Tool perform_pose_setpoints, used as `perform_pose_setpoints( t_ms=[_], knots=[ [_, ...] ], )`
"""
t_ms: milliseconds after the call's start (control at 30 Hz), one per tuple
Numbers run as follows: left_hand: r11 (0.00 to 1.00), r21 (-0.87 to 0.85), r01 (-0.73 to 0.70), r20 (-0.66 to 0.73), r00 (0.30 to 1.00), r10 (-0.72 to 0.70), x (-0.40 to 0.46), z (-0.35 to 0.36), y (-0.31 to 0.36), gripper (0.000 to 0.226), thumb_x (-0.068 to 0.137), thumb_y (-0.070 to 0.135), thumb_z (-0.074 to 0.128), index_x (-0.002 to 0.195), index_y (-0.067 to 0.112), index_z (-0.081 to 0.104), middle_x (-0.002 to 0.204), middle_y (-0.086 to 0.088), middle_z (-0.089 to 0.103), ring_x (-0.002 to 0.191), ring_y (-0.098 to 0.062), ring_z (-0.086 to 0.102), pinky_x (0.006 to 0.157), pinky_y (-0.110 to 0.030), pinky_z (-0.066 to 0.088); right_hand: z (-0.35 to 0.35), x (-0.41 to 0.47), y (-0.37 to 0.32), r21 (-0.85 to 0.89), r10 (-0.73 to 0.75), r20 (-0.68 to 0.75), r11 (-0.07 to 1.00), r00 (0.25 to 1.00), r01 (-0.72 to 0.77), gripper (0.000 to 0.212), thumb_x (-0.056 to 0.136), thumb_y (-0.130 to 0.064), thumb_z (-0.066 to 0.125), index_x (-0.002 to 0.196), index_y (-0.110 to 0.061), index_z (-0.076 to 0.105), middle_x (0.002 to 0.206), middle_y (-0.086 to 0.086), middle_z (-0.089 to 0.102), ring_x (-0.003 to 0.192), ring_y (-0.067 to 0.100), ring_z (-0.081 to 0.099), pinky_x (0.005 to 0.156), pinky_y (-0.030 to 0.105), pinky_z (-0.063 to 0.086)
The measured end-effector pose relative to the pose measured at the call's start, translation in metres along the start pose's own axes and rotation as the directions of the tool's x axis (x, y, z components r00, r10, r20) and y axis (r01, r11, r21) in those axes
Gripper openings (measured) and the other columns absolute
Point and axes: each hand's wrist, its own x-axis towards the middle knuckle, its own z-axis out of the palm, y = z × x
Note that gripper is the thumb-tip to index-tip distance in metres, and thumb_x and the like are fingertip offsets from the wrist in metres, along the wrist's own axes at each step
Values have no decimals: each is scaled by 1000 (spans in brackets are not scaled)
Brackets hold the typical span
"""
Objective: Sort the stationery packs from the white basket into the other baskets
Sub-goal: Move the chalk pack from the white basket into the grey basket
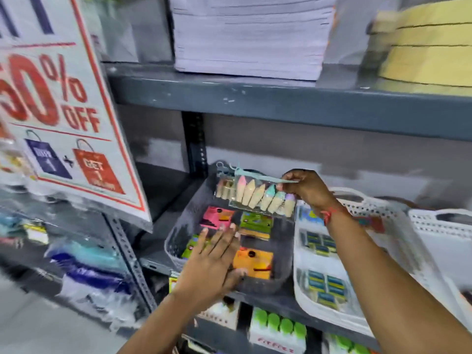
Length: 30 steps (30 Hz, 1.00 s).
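My right hand [305, 189] pinches the top edge of a clear pack of pastel pencil-shaped pieces [258, 196] and holds it above the far end of a grey basket [176, 241]. In that basket lie a pink pack [215, 217], a green pack [255, 223] and an orange pack [254, 263]. My left hand [212, 264] hovers flat over the basket's near left side, fingers spread, holding nothing. Right of the grey basket stands the white basket [298, 284] with several blue-and-yellow packs [325, 287] in it.
All of this sits on a grey metal shelf [281, 103]. A second white basket [439, 226] stands at the far right. A "50% OFF" sign [63, 111] hangs at the left. Paper stacks [250, 34] fill the shelf above; boxed goods [278, 330] sit below.
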Motion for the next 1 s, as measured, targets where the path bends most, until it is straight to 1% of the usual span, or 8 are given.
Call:
perform_pose_setpoints(
  t_ms=[100,333,500,533,600,700,833,1000],
  knots=[
    [997,-49,66,-52,996,-68,9,-5,-39,73,96,54,8,122,9,60,129,-8,62,129,-22,38,110,-35,5,27,23,5,-40,-12,-15,999,1000,11,31,74,5,71,60,-19,56,37,-16,57,36,-7,48,43,4,38],
    [979,-159,128,25,992,-126,8,11,-53,69,94,58,10,124,19,59,126,-1,65,121,-23,56,107,-37,16,61,54,27,-135,49,-56,989,997,-57,33,71,5,73,61,-21,57,57,-4,57,51,8,46,40,6,39],
    [975,-185,126,-32,991,-134,11,12,-55,89,77,70,-11,146,27,25,153,9,17,146,-19,10,113,-38,-7,73,74,30,-211,102,-70,971,992,-115,22,73,5,71,68,-12,57,57,2,52,37,-1,45,39,6,36],
    [974,-188,126,-7,991,-130,10,11,-54,87,80,70,-8,145,26,30,153,6,22,145,-22,14,113,-40,-4,75,78,30,-249,93,-68,963,993,-107,22,73,5,71,69,-11,57,58,5,54,38,-2,48,44,10,39],
    [964,-220,150,62,988,-140,9,6,-53,76,87,67,4,136,26,45,146,-1,43,139,-25,31,110,-42,8,78,89,32,-397,61,-94,913,994,-93,16,74,0,70,74,-12,59,74,16,65,65,10,65,62,23,48],
    [967,-216,136,-15,990,-143,8,12,-51,83,77,70,-5,146,33,22,156,7,10,146,-19,-2,113,-41,-10,81,95,34,-665,61,-140,734,988,-139,23,79,-11,63,101,-9,65,112,19,67,106,35,61,88,37,49],
    [962,-227,152,-14,987,-159,8,12,-50,89,72,72,-9,146,33,22,158,3,7,143,-16,-14,111,-39,-15,87,95,39,-829,69,-106,545,992,-126,36,86,-17,52,119,-4,53,123,23,59,113,38,56,90,41,48],
    [958,-224,176,16,984,-177,7,10,-48,77,79,71,1,145,37,22,159,6,8,145,-13,-9,113,-37,-15,102,99,48,-805,95,-115,575,989,-149,35,88,-17,48,121,-5,50,125,23,55,112,40,57,90,43,49]
  ],
)
